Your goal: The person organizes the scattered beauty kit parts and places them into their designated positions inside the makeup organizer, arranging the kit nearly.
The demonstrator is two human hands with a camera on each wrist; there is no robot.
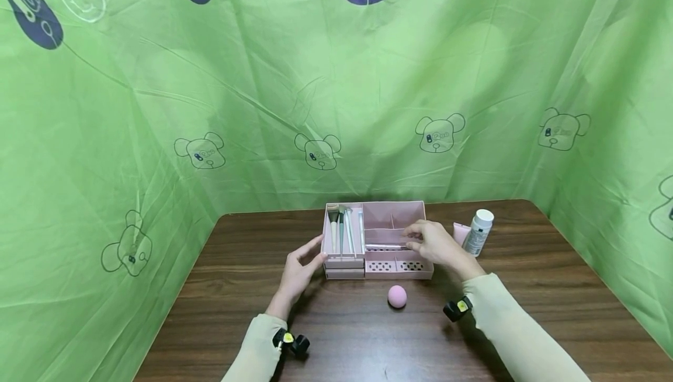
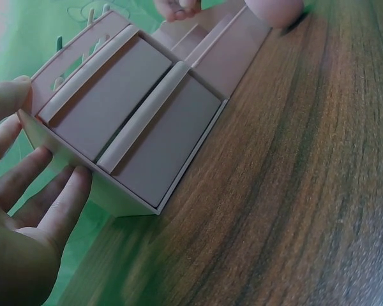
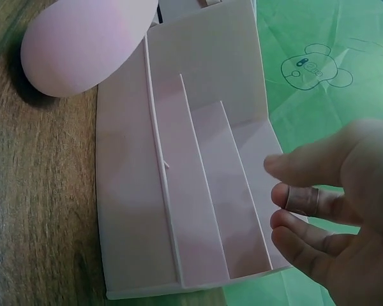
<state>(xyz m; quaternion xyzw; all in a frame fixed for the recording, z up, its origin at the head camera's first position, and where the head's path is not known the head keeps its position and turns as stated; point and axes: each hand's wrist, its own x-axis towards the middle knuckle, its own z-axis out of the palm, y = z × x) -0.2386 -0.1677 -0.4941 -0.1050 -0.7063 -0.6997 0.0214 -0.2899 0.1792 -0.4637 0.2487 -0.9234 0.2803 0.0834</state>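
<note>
The right hand (image 1: 435, 244), thumb and fingers parted around nothing visible, is over the right end of the organizer (image 1: 398, 274), whose long axis runs sideways across the tabletop (image 1: 247, 253) to the left hand (image 1: 296, 274), its loosely extended fingers touching the left end.

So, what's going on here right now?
A person's left hand rests against the left side of the pink box. The right hand hovers over the box's right part, its fingers apparently empty, near a slim stick lying inside. Brushes lie at the box's left. On the table, a ball sits in front, with a bottle and tube to the right.
</note>
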